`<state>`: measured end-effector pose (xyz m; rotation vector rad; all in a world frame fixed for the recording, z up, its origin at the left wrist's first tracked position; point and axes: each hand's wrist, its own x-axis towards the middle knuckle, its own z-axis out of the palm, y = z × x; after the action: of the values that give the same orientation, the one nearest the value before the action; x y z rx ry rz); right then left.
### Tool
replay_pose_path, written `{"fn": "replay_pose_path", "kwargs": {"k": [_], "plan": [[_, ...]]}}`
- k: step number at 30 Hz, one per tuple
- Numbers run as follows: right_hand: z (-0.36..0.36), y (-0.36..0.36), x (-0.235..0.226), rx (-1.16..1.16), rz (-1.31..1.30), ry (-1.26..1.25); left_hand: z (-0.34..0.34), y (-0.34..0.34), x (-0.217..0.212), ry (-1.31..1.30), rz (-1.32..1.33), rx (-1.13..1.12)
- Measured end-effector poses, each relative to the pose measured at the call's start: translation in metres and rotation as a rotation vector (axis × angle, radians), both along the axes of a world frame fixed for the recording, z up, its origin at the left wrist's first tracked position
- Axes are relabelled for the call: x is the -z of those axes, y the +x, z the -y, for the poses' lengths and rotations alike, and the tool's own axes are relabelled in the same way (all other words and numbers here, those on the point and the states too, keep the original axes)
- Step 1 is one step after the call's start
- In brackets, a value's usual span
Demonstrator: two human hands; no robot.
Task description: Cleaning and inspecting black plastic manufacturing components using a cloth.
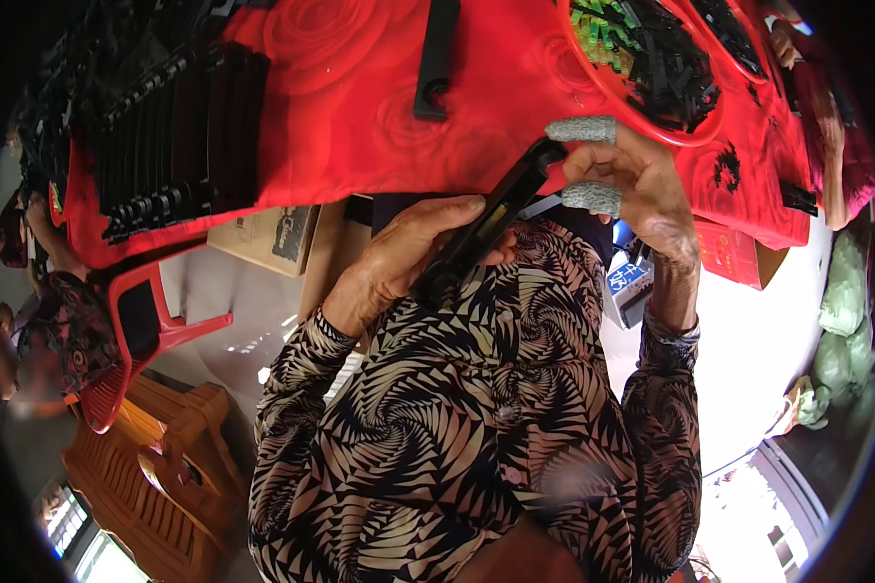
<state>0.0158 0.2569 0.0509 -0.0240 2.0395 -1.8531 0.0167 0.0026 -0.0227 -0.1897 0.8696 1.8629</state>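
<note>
A long black spirit level (pixel 472 248) with a small yellow vial slants up to the right in front of my body. Its lower part rests in my left hand (pixel 403 248), the thumb along one side and fingertips showing beyond the other. At its upper end is my right hand (pixel 642 185), fingers bent about that end. Grey knitted covers sit on two of the right hand's fingers. Another black bar (pixel 439 58) with a round hole near its end lies on the table beyond my hands.
Black bars (pixel 185 136) stand in a row on the red tablecloth (pixel 335 126) at left. A red-rimmed tray (pixel 685 141) at far right holds small black and yellow-green pieces. A red chair (pixel 131 340), cardboard box (pixel 262 236) and green bags (pixel 841 301) are around. Other people sit at both sides.
</note>
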Motion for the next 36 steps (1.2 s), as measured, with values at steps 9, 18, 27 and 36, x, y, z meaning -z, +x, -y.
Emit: {"fn": "replay_pose_path", "kwargs": {"k": [9, 18, 27, 36], "plan": [[0.039, -0.004, 0.015, -0.21, -0.052, 0.077, 0.019, 0.003, 0.024, 0.054, 0.104, -0.12], [0.049, -0.007, 0.023, -0.182, -0.041, 0.152, 0.023, -0.002, 0.034, 0.05, -0.004, -0.054], [0.051, -0.008, 0.027, -0.157, -0.054, 0.186, 0.035, 0.002, 0.019, 0.07, -0.056, -0.039], [0.056, -0.005, 0.03, -0.157, -0.097, 0.244, 0.041, 0.005, 0.022, 0.081, -0.105, -0.019]]}}
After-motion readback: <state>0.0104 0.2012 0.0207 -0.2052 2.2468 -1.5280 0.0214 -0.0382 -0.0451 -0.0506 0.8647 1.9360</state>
